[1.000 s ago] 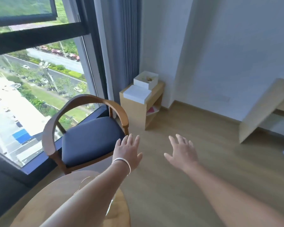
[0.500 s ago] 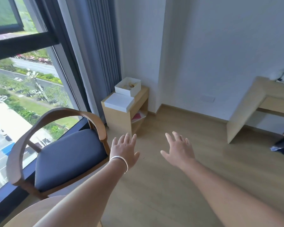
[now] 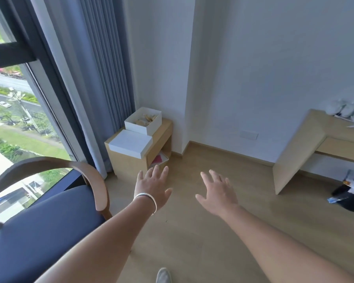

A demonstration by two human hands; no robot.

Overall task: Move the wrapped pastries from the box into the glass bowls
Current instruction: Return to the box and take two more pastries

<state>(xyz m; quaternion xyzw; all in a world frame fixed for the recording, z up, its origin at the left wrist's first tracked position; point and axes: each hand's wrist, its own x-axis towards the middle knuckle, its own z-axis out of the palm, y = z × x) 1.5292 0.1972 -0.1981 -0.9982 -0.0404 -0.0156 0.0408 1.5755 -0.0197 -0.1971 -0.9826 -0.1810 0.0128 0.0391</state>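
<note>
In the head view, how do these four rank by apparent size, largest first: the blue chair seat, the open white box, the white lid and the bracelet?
1. Blue chair seat, though it is nearest the camera.
2. White lid.
3. Open white box, close to the lid, so this order is unsure.
4. Bracelet.

A room in a home or hotel, high up in a tall building.

A big window on the left looks down on a road and trees, with a long blue curtain beside it. Near it stands a wooden chair with a blue seat. A small wooden cabinet sits in the far corner, and a wooden desk stands on the right.
</note>
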